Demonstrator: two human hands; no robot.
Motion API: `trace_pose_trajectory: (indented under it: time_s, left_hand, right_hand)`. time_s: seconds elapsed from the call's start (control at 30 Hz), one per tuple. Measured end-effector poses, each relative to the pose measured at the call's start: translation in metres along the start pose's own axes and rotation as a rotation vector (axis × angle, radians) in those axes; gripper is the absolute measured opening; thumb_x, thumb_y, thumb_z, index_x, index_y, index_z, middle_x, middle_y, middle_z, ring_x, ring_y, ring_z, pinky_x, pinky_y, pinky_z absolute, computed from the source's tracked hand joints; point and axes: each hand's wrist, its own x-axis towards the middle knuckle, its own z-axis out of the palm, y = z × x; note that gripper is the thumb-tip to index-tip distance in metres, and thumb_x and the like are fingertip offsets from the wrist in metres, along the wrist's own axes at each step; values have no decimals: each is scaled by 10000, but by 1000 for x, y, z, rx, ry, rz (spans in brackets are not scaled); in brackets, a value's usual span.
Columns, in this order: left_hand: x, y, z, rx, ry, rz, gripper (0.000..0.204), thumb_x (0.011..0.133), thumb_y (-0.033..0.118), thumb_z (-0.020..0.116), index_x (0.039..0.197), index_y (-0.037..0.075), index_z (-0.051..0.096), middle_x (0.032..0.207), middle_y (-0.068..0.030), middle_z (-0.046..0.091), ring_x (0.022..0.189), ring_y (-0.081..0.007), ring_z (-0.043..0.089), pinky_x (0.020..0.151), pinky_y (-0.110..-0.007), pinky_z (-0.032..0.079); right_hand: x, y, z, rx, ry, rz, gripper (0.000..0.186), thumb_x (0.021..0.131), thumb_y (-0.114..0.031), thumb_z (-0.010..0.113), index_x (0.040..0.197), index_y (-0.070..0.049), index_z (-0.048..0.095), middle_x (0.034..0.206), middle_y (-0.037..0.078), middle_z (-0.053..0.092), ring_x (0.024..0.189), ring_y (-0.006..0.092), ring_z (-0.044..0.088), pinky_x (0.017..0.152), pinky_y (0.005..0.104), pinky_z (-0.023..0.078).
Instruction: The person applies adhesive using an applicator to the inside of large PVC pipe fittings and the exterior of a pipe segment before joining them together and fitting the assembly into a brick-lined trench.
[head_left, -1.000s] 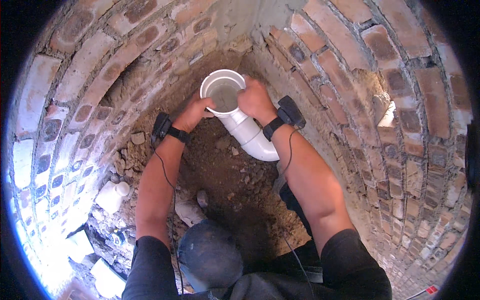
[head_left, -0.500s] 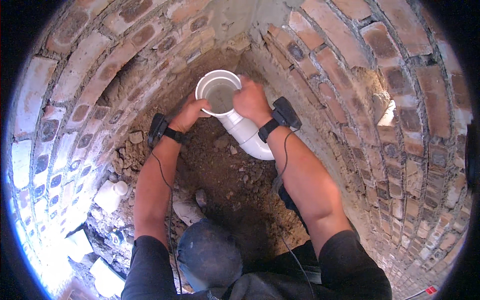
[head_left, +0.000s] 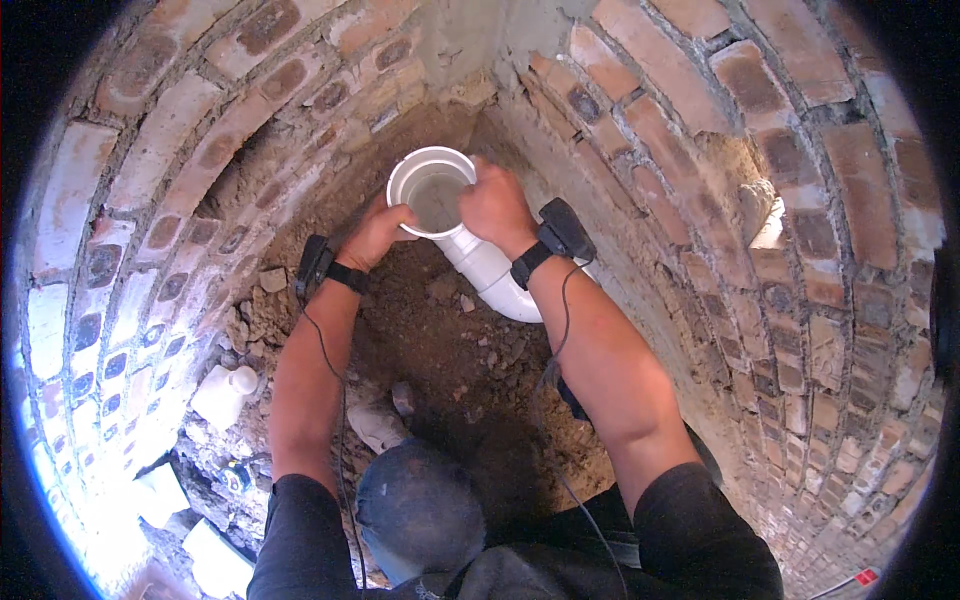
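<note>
A white plastic drain pipe fitting stands near the corner of the brick walls, its round socket facing up. Lower right of the socket runs a white pipe bend, partly hidden behind my right forearm. My left hand is closed on the left side of the rim, thumb over its edge. Opposite it, my right hand grips the right side of the rim, fingers wrapped round the outside. Inside the socket a greyish surface shows. Each wrist wears a strapped black device with a cable.
Brick walls rise close on both sides and meet ahead. Loose soil and rubble cover the ground. At the left lie a white plastic bottle and white pieces. My bent knee is below.
The view has shifted slightly; the pipe socket and both hands appear a little lower and to the left. Both hands keep their hold on the rim.
</note>
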Motion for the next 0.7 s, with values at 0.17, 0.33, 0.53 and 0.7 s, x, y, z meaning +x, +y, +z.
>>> trace_pose_trajectory:
  time_s: [0.17,0.33,0.53,0.7]
  left_hand:
    - [7,-5,4,26,52,-65,602,828,249,579,1390,59,472,1263,-87,581,1132,-231,589,923,-435,532]
    - [10,2,-1,47,167,-128,476,894,266,533,1312,39,548,1286,-109,609,1171,-261,592,961,-518,514]
    - [25,3,16,-12,135,-127,465,873,249,542,1273,12,563,1289,-134,608,1158,-288,606,963,-544,512]
    - [14,16,18,-50,168,-167,479,859,202,554,1301,19,531,1246,-122,602,1133,-270,607,911,-503,541]
  right_hand:
    - [-14,0,-13,59,7,77,416,902,-280,587,1184,24,617,1014,308,668,975,461,653,873,536,515]
    - [-143,64,13,530,474,360,288,998,-230,570,1113,30,613,1001,166,679,885,302,633,837,409,500]
    - [-230,190,74,1261,292,1426,588,930,-521,636,1352,-136,494,1242,92,544,1009,227,561,850,381,474]
    - [-212,208,81,1422,257,1202,765,878,-590,666,1467,-180,402,1484,38,418,1340,263,375,1107,465,254]
